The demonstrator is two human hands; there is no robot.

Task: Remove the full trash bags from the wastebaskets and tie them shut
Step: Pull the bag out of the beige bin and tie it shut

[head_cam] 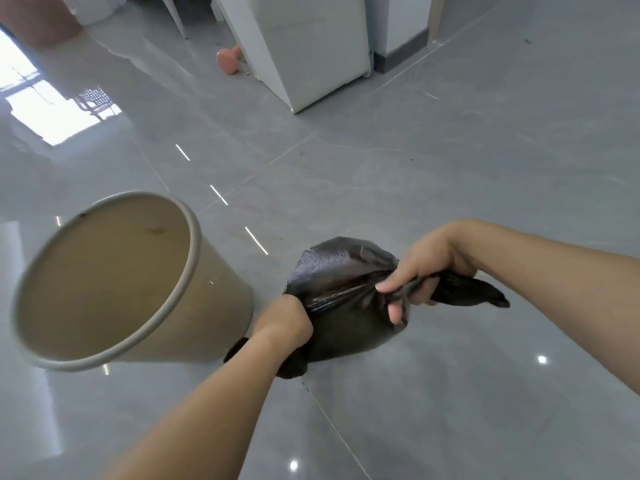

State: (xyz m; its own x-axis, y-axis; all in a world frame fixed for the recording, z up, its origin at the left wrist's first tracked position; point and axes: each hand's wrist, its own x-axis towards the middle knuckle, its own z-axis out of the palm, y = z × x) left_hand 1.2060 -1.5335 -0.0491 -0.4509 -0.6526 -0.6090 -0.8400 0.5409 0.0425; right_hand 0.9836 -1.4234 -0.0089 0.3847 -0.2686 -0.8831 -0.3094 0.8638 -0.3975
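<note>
A black trash bag (341, 278) sits bunched on the grey floor at centre, outside the basket. My left hand (287, 318) is shut on one gathered flap at the bag's lower left. My right hand (420, 268) is shut on the other flap, whose twisted tail sticks out to the right past my fingers. The two flaps are pulled apart across the top of the bag. A beige wastebasket (114, 282) stands just left of the bag, with no liner inside and a small stain on its inner wall.
Glossy grey floor tiles (450, 161) stretch all around. A white cabinet (311, 46) stands at the top centre, with a pink object (227, 58) at its left foot. A brownish piece of furniture (38, 19) fills the top left corner.
</note>
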